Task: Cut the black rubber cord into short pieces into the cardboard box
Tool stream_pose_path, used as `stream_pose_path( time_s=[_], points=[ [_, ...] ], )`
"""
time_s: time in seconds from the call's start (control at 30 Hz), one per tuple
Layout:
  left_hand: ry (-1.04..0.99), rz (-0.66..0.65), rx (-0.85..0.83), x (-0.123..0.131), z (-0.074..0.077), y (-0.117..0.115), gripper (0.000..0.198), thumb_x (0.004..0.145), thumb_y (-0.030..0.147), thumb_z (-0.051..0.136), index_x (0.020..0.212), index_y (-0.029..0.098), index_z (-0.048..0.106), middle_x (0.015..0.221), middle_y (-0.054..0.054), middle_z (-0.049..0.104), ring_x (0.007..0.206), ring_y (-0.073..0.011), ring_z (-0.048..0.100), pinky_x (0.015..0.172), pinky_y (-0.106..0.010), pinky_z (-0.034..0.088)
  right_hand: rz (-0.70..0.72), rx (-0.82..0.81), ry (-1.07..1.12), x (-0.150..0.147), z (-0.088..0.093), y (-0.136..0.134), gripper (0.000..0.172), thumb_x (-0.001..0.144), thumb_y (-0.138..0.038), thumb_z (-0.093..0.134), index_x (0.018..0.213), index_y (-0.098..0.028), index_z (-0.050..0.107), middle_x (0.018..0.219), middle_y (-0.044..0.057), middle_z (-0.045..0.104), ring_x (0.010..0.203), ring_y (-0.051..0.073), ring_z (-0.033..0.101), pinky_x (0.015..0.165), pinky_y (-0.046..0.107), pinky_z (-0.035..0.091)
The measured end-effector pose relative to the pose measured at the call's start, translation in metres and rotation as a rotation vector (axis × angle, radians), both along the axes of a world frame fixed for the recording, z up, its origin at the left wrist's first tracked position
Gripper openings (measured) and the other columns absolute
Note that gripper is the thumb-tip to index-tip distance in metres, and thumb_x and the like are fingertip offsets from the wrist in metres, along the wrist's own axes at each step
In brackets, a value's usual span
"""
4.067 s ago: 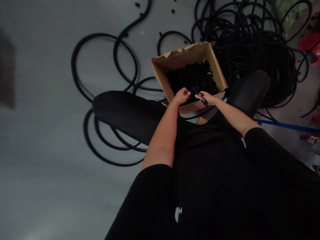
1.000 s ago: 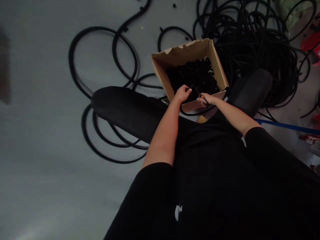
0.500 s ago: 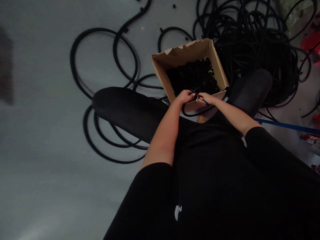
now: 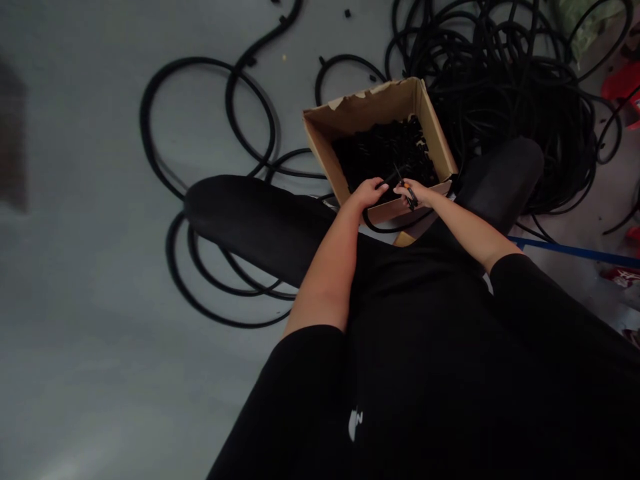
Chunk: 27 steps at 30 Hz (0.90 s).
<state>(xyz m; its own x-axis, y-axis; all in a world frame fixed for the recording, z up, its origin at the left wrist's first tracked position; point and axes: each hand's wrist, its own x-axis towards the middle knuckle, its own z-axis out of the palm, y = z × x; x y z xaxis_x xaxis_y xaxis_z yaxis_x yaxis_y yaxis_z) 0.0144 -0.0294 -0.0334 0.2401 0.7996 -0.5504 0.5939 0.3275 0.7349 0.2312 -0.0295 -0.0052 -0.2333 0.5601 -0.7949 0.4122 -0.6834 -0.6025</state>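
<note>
My left hand (image 4: 370,192) is closed around a black rubber hose (image 4: 382,231), whose short end points right over the box; the rest loops down below the hand. My right hand (image 4: 417,193) grips a pair of scissors (image 4: 405,183) with black and orange handles, blades pointing up and to the left, near the hose end. Both hands are over the near edge of an open cardboard box (image 4: 320,147). Inside it lie many short black pieces (image 4: 385,150), too dark to make out singly.
Big loops of black hose (image 4: 145,113) lie on the grey floor (image 4: 90,280) at left. A large tangled heap of hose (image 4: 525,100) is at upper right. Red objects (image 4: 623,93) and a blue bar (image 4: 580,249) are at the right. My legs flank the box.
The scissors have turned so their blades point more upward, and my right hand has shifted slightly right and away from the left. My left hand stays nearly in place on the hose.
</note>
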Motion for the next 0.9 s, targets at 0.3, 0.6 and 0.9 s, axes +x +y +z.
stream_pose_path(
  time_s=[0.3, 0.6, 0.9],
  points=[
    [-0.002, 0.173, 0.096, -0.003, -0.011, 0.003, 0.023, 0.108, 0.028, 0.072, 0.128, 0.020, 0.081, 0.115, -0.010, 0.080, 0.119, -0.0305, 0.071, 0.122, -0.045, 0.060, 0.088, 0.125, -0.068, 0.002, -0.001, 0.002, 0.042, 0.122, -0.038, 0.090, 0.101, -0.027, 0.055, 0.056, -0.010, 0.050, 0.048, 0.011, 0.051, 0.042, 0.015, 0.040],
    [-0.080, 0.104, 0.023, -0.007, -0.018, 0.007, 0.011, 0.104, 0.028, 0.073, 0.109, 0.021, 0.081, 0.079, 0.000, 0.062, 0.084, -0.0237, 0.061, 0.097, -0.039, 0.058, 0.071, 0.028, -0.065, 0.003, 0.004, 0.003, 0.046, 0.120, -0.038, 0.097, 0.105, -0.026, 0.055, 0.062, -0.009, 0.057, 0.051, 0.010, 0.058, 0.047, 0.013, 0.048],
    [0.100, 0.219, -0.052, -0.011, -0.018, 0.008, 0.013, 0.109, 0.017, 0.071, 0.097, 0.023, 0.073, 0.087, -0.003, 0.067, 0.097, -0.0258, 0.064, 0.107, -0.038, 0.056, 0.192, 0.047, -0.120, 0.010, 0.002, -0.001, 0.052, 0.119, -0.033, 0.098, 0.088, -0.023, 0.056, 0.054, -0.009, 0.054, 0.045, 0.008, 0.048, 0.043, 0.015, 0.040]
  ],
)
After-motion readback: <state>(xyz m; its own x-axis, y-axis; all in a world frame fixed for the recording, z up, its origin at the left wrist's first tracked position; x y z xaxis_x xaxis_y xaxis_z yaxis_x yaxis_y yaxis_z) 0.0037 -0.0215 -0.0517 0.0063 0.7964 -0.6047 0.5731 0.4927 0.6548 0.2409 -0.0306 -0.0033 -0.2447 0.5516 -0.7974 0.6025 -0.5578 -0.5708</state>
